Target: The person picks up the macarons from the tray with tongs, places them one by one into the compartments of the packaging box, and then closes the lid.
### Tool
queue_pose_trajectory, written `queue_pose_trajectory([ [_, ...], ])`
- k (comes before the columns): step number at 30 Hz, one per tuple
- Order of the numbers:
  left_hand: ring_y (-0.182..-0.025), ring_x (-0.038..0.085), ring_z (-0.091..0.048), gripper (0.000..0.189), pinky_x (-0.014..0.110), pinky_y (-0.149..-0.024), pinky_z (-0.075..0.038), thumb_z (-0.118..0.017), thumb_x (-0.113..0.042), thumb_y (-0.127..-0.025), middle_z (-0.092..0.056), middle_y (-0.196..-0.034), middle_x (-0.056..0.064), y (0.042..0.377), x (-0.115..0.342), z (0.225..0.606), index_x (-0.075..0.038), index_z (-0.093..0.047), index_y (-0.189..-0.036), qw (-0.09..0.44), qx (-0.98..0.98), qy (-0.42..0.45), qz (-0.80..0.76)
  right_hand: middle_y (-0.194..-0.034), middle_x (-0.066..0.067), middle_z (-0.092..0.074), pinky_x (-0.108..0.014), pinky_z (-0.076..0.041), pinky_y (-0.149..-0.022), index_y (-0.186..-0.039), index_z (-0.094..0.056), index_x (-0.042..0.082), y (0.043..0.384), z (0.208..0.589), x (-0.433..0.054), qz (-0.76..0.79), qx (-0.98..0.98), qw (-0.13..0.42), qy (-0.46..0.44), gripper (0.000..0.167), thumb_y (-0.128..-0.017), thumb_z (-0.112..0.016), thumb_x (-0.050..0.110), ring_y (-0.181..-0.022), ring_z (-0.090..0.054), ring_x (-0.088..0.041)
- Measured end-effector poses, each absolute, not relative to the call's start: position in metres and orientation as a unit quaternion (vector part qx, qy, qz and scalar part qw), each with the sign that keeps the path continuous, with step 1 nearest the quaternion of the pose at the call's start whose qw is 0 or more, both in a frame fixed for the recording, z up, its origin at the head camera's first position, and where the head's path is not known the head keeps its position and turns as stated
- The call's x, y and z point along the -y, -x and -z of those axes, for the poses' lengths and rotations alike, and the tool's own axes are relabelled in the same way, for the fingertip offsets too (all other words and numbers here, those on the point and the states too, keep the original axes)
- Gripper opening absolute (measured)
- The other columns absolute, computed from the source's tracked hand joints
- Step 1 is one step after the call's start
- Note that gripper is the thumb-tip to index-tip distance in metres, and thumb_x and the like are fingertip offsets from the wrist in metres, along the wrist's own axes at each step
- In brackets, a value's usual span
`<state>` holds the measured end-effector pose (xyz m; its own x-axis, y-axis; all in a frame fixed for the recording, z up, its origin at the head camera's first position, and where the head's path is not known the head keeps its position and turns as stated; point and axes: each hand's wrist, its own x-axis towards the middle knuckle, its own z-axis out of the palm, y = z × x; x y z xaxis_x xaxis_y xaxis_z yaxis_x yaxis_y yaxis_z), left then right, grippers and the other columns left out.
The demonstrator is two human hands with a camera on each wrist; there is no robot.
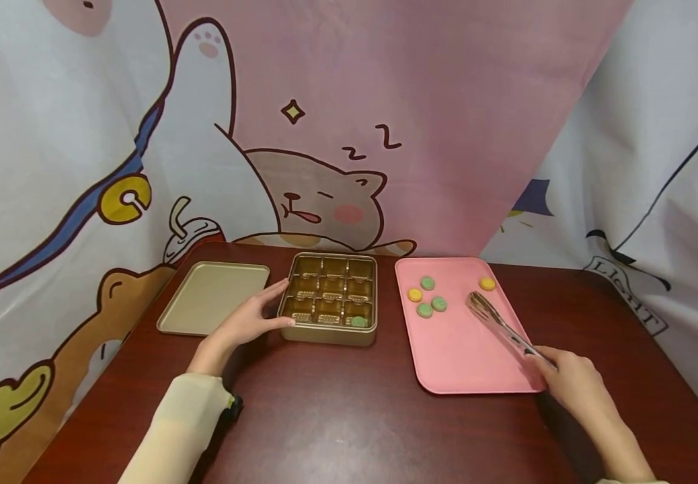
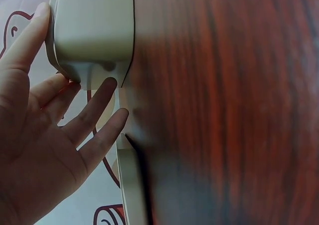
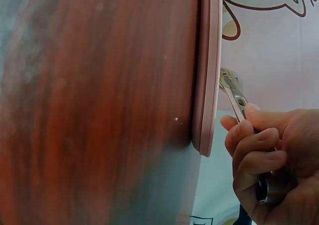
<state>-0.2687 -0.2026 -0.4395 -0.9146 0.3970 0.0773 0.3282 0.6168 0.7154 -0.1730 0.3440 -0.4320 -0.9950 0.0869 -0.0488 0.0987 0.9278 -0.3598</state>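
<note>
Perhaps the likeliest mishap lies with the long silvery metal tongs (image 1: 506, 329): held far back, they could swing or roll if the right hand (image 1: 574, 382) loosens, and bump the small round yellow piece (image 1: 487, 284) just beyond their tips. To the tips' left, three small round green pieces (image 1: 439, 304) and another small round yellow piece (image 1: 415, 295) sit close together, so a wide sweep could scatter neighbours. All five lie ahead of the right fingers on a pink rectangular tray (image 1: 464, 363), whose surface looks smooth enough for sliding. Left of the tray, a shove from the left hand (image 1: 249, 321) could shift the square gold metal tin (image 1: 331, 335) across the dark red-brown wooden bench (image 1: 337, 417), jolting the small green round piece (image 1: 358, 322) in its near right compartment.

As for pose, the left fingers are spread, touching the tin's left side without wrapping it, thumb at the near corner. The right fingers curl round the tongs' handle, which points forward and left; whether the tips touch the tray is unclear.
</note>
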Motion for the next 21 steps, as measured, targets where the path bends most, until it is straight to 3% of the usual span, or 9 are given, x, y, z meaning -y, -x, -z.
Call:
queue_pose_trajectory([
  [2,-0.151,0.041,-0.024,0.087,0.062,-0.118,-0.024,-0.076,-0.031,-0.088,-0.025,-0.164,0.018,0.2688,0.2022,0.4397,-0.004,-0.030,-0.156,0.044,-0.898,-0.203,-0.389,-0.124,-0.040,-0.057,-0.069,-0.046,-0.084,-0.130,-0.058,-0.009,0.1728,0.4326,-0.3438,0.182,-0.982,0.010,-0.047,0.050,-0.100,-0.057,0.030,-0.109,-0.057,-0.056],
  [5,-0.151,0.041,-0.024,0.086,0.062,-0.118,-0.024,-0.076,-0.031,-0.088,-0.025,-0.164,0.018,0.2687,0.2020,0.4401,-0.004,-0.031,-0.156,0.042,-0.898,-0.203,-0.387,-0.125,-0.041,-0.056,-0.070,-0.045,-0.085,-0.131,-0.058,-0.010,0.1731,0.4326,-0.3430,0.180,-0.982,0.007,-0.048,0.050,-0.101,-0.056,0.031,-0.111,-0.056,-0.057],
  [21,-0.151,0.040,-0.024,0.087,0.062,-0.118,-0.026,-0.077,-0.030,-0.087,-0.025,-0.165,0.016,0.2705,0.2016,0.4426,-0.006,-0.030,-0.157,0.049,-0.897,-0.198,-0.393,-0.115,-0.037,-0.064,-0.069,-0.046,-0.079,-0.124,-0.066,-0.005,0.1694,0.4314,-0.3378,0.179,-0.981,-0.060,-0.039,0.043,-0.101,-0.058,0.031,-0.105,-0.059,-0.057],
])
